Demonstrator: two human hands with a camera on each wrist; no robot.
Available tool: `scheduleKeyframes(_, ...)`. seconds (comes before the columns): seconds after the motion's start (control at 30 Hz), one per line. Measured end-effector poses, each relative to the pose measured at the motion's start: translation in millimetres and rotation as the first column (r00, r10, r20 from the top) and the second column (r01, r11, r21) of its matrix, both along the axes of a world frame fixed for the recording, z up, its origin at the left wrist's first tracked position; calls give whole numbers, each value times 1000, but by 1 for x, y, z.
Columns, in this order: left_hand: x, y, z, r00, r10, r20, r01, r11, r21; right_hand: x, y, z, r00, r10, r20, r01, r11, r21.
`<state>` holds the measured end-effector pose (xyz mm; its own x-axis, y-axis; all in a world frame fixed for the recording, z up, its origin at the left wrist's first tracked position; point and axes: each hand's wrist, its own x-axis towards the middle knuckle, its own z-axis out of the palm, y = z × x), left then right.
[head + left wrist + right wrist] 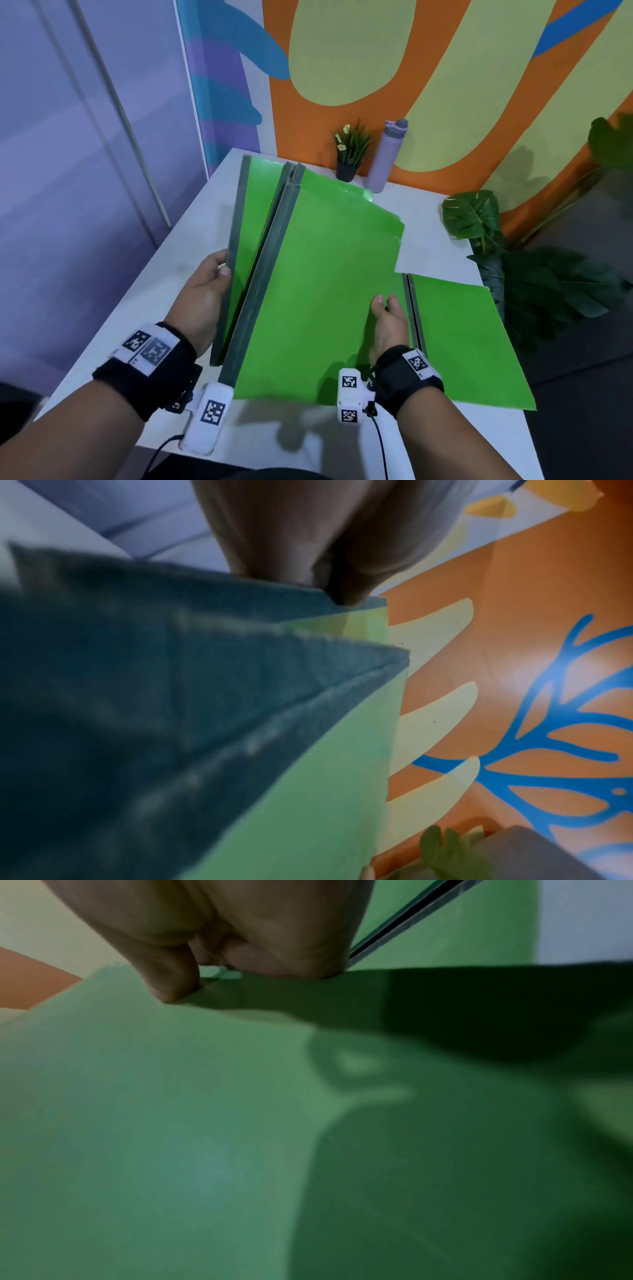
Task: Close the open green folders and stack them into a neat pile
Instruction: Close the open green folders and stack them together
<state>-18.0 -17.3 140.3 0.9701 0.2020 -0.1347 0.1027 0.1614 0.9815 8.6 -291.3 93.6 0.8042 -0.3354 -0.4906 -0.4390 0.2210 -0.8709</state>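
Observation:
Several green folders with grey spines overlap on the white table (144,308). My left hand (219,274) grips the grey-edged left flap (251,219) of a folder, thumb on its edge, holding it tilted up. In the left wrist view the fingers (325,547) curl round this grey edge (137,696). My right hand (385,303) pinches the right edge of the large top cover (318,291), thumb on top. The right wrist view shows the thumb (171,982) pressing on that cover (171,1123). Another folder (462,335) lies flat at the right. More green sheets (342,192) stick out at the back.
A small potted plant (350,150) and a purple bottle (387,154) stand at the table's far edge against the painted wall. Large leaves (472,216) hang beside the table's right edge. Bare table shows left of the folders.

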Motion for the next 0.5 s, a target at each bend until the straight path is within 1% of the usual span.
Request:
scheduleKeyframes(0.07, -4, -4, -4, 997, -69, -41, 71, 996, 51, 2, -3, 0, 999, 13, 29, -11, 998, -67)
scheduleKeyframes(0.13, -11, -10, -14, 976, -173, -131, 193, 968, 162, 2, -5, -6, 997, 56, 45, -49, 990, -134)
scheduleKeyframes(0.17, -15, -13, -20, 965, -193, -180, 229, 951, 209, 2, -7, -12, 995, 89, 48, -80, 981, -174)
scheduleKeyframes(0.23, -21, -17, -33, 958, -164, -237, 218, 949, 227, 2, -14, -24, 983, 180, 41, -159, 936, -314)
scheduleKeyframes(0.27, -23, -17, -41, 958, -136, -252, 192, 958, 212, 2, -19, -30, 972, 235, 18, -206, 886, -416)
scheduleKeyframes(0.3, -23, -18, -48, 957, -110, -269, 166, 966, 198, 3, -27, -35, 959, 282, -38, -260, 815, -518)
scheduleKeyframes(0.37, -23, -20, -64, 948, -57, -312, 115, 979, 170, 3, -47, -51, 925, 310, -219, -374, 637, -674)
scheduleKeyframes(0.4, -23, -20, -72, 941, -28, -338, 88, 982, 165, 2, -60, -59, 901, 282, -329, -433, 547, -717)
scheduleKeyframes(0.43, -22, -18, -81, 928, -2, -374, 70, 983, 169, -1, -73, -67, 874, 231, -427, -484, 482, -730)
scheduleKeyframes(0.47, -23, -16, -90, 910, 21, -414, 58, 982, 178, -5, -86, -73, 848, 175, -500, -521, 444, -728)
scheduleKeyframes(0.5, -23, -13, -100, 890, 41, -454, 57, 978, 201, -10, -96, -75, 827, 124, -549, -544, 426, -723)
